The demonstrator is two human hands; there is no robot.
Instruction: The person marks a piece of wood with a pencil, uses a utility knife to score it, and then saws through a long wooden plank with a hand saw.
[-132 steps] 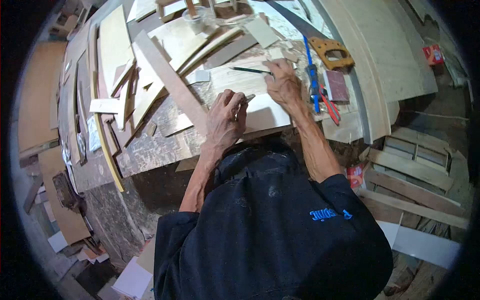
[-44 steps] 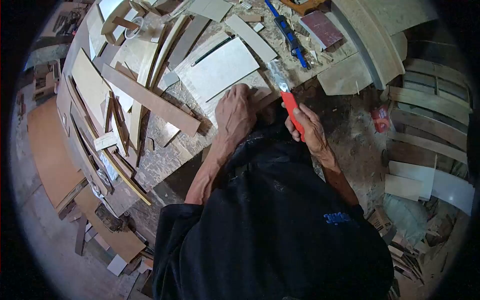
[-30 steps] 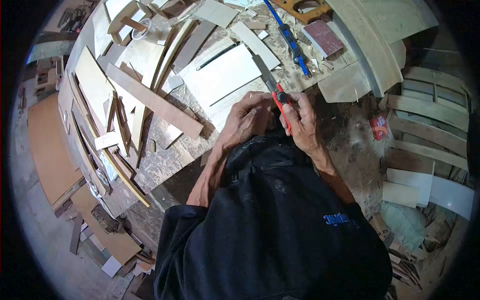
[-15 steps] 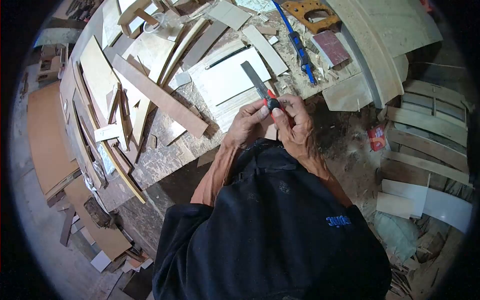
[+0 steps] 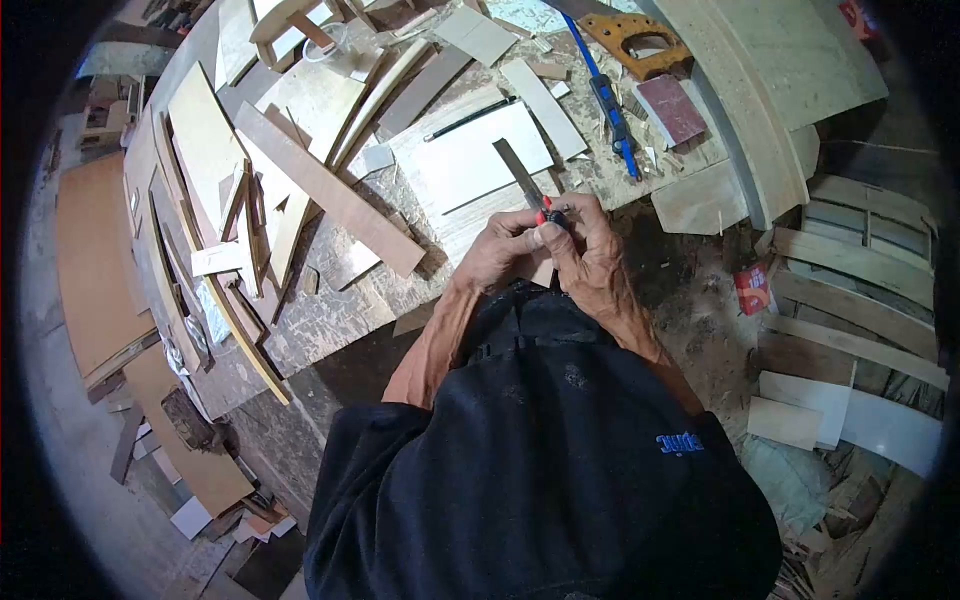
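In front of my chest, both hands close around a red-and-black handled tool with a long flat metal blade. The blade points away from me, up and to the left over the bench. My left hand pinches the handle from the left side. From the other side, my right hand grips it with the thumb bent over the dark part at the blade's base. Most of the handle is hidden by my fingers. Just beyond the blade lies a white rectangular board with a dark pencil-like stick along its far edge.
Wood strips and offcuts cover the bench's left side, among them a long brown board. At the back right lie a handsaw, a blue-and-black tool and a dark red block. Curved wooden frames stand right of the bench.
The tool's blade has turned slightly and now looks narrower, and less red of the handle shows between my fingers. The camera view has shifted a little.
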